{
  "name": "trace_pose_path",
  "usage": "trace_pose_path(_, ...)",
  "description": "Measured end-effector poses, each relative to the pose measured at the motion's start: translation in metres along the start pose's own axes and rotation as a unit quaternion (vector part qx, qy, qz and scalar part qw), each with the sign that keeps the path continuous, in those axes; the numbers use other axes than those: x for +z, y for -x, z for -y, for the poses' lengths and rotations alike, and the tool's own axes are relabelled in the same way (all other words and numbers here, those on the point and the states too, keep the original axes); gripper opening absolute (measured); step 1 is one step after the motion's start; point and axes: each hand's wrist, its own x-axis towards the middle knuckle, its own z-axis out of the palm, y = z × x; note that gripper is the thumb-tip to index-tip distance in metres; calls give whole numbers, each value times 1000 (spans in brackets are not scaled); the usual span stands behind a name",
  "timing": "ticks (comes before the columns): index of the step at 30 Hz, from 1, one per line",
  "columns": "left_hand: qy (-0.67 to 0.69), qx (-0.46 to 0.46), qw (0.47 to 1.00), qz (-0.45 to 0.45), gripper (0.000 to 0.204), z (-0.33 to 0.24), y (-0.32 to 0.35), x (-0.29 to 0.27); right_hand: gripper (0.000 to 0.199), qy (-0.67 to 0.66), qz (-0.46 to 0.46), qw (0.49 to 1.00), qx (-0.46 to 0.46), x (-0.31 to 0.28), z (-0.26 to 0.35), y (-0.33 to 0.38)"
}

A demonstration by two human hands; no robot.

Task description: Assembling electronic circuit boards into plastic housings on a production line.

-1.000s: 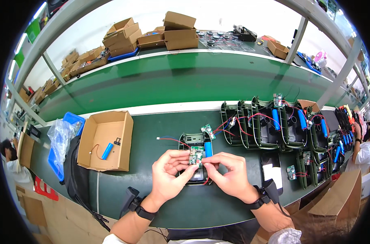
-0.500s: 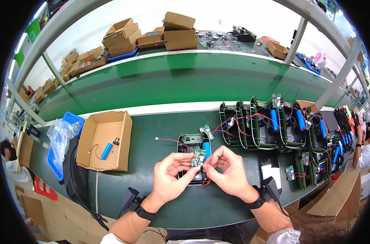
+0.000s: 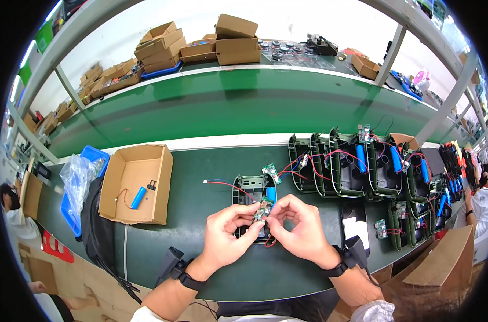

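My left hand [image 3: 229,236] and my right hand [image 3: 297,228] meet over a dark green plastic housing [image 3: 249,188] lying on the green bench. Both pinch a small green circuit board [image 3: 262,209] between their fingertips, just above the housing. A blue cylindrical battery cell [image 3: 271,194] sits in the housing beside the board. A second small circuit board [image 3: 271,173] lies at the housing's far edge, and red and blue wires [image 3: 225,184] trail off it to the left.
An open cardboard box [image 3: 161,182] at the left holds one blue battery cell [image 3: 138,197]. A row of upright green housings [image 3: 351,166] with batteries and red wires stands at the right. A blue bin [image 3: 88,161] with a plastic bag sits far left. Another person [image 3: 483,198] works at the right edge.
Both hands have drawn closer together around the small board and lifted it slightly. The housing has not moved.
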Motion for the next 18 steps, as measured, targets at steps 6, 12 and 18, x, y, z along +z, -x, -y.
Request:
trace_pose_path(6,114,-68,990,45,39,-2,-6,-10,21,225,14,958,-177,-11,8,-4)
trace_pose_path(12,133,-97,984,71,38,-2,-9,-18,30,288,32,926,-242,-11,7,-7)
trace_pose_path(18,152,-137,975,84,38,1,-4,-24,32,305,51,897,-315,-13,0,-11)
